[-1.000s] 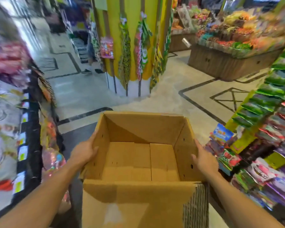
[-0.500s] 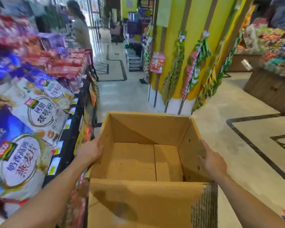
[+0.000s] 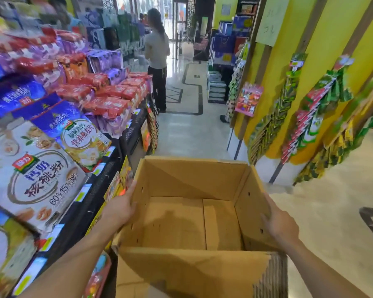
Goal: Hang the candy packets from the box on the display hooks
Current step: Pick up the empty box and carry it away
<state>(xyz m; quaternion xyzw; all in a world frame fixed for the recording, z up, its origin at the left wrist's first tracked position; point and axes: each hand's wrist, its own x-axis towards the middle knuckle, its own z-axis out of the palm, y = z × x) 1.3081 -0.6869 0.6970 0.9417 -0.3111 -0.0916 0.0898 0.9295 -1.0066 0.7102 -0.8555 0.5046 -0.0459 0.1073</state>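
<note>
1. Your left hand (image 3: 119, 208) lies flat against the outside of the box's left wall, fingers straight and pointing forward along the cardboard.
2. Your right hand (image 3: 280, 226) presses the outside of the right wall in the same way, palm to the cardboard and fingers stretched. Neither hand curls round anything.
3. Between your two hands sits the cardboard box (image 3: 192, 175), open at the top and carried in front of you.
4. Inside it you can see the whole floor: two bare bottom flaps that meet at a seam running front to back. Small punched holes dot the side walls.
5. At the near wall, by your right forearm, the corner is torn and shows its corrugated edge.
6. Ahead of your right hand and to its right, well apart from the box, stands a yellow pillar (image 3: 332, 39). On it, hanging packets (image 3: 317, 117) in green, red and pink run down in long overlapping rows.
7. Just beside your left hand is a dark shelf unit, stacked with large printed cartons (image 3: 37, 175) and red and purple packs.
8. Far ahead of both hands, a person (image 3: 157, 50) stands in the aisle, facing away.
</note>
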